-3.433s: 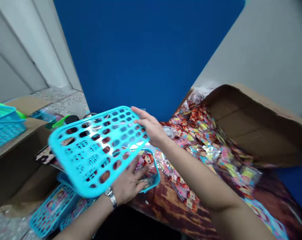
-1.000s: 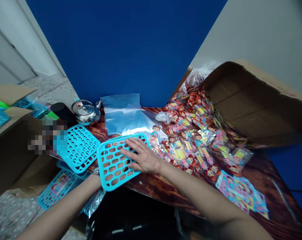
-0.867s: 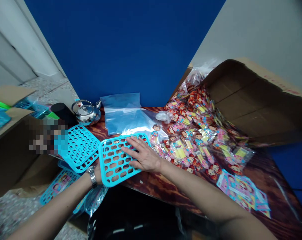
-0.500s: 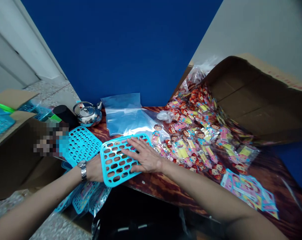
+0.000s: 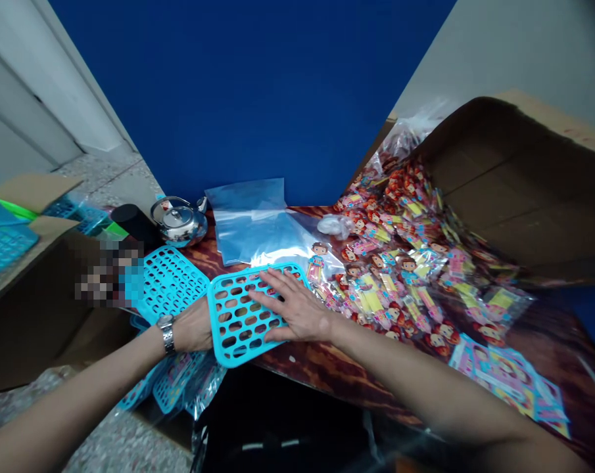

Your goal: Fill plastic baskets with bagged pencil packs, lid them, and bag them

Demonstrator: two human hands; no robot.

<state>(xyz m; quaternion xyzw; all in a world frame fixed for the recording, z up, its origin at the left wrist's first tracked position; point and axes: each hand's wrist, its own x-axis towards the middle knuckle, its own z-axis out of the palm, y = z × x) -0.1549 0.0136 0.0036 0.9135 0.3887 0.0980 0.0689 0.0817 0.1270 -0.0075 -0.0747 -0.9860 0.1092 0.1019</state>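
A light-blue plastic basket (image 5: 250,322), full of oval holes, is tilted over the table's front edge with its perforated face toward me. My right hand (image 5: 297,309) lies on that face from the right, its fingers stretched out and spread. From the left, my left hand (image 5: 193,326), with a metal-band watch (image 5: 166,335) at the wrist, reaches behind the basket's left edge. Its fingers are hidden there. A second blue perforated basket (image 5: 173,282) rests just beyond my left hand. Below my left forearm are more blue baskets (image 5: 171,384), partly in clear plastic.
Clear plastic bags (image 5: 258,236) lie behind the basket, beside a steel kettle (image 5: 181,220) and a black cylinder (image 5: 132,223). Many small cartoon-figure packets (image 5: 376,289) spill from a tipped carton (image 5: 519,190). Printed cards (image 5: 514,381) lie at right. An open carton (image 5: 35,295) stands at left.
The whole scene sits slightly further right as the camera has turned a little. My hands keep almost the same position on and behind the basket.
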